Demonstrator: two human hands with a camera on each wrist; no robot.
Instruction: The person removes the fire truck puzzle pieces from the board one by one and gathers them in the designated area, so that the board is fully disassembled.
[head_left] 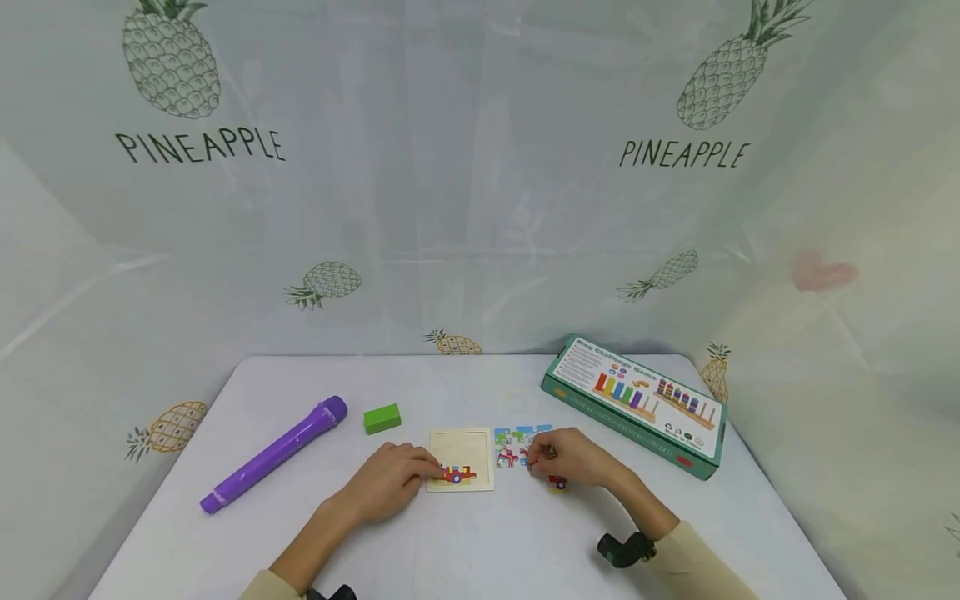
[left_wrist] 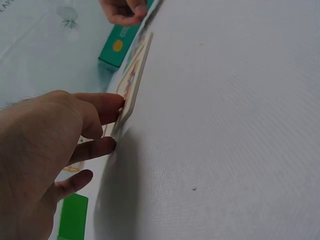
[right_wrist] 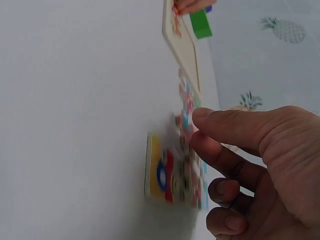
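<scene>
My left hand (head_left: 390,482) lies at the left side of a square wooden puzzle tray (head_left: 461,437), its fingertips touching red-and-yellow puzzle pieces (head_left: 457,475) along the tray's lower edge. In the left wrist view its other fingers are spread loosely beside the rim. To the tray's right, my right hand (head_left: 572,456) is over a patch of colourful loose puzzle pieces (head_left: 513,437). Its thumb and index finger pinch a small puzzle piece (right_wrist: 179,121), blurred in the right wrist view; its other fingers curl inward. Another puzzle piece (head_left: 558,482) shows just below this hand, partly hidden.
A green block (head_left: 382,418) lies behind my left hand. Left of it, a purple microphone-shaped stick (head_left: 273,457) lies slanted. A green-edged Ring Challenge Game box (head_left: 637,404) stands at the back right of the white table (head_left: 450,558). A pineapple-print curtain (head_left: 450,183) hangs behind.
</scene>
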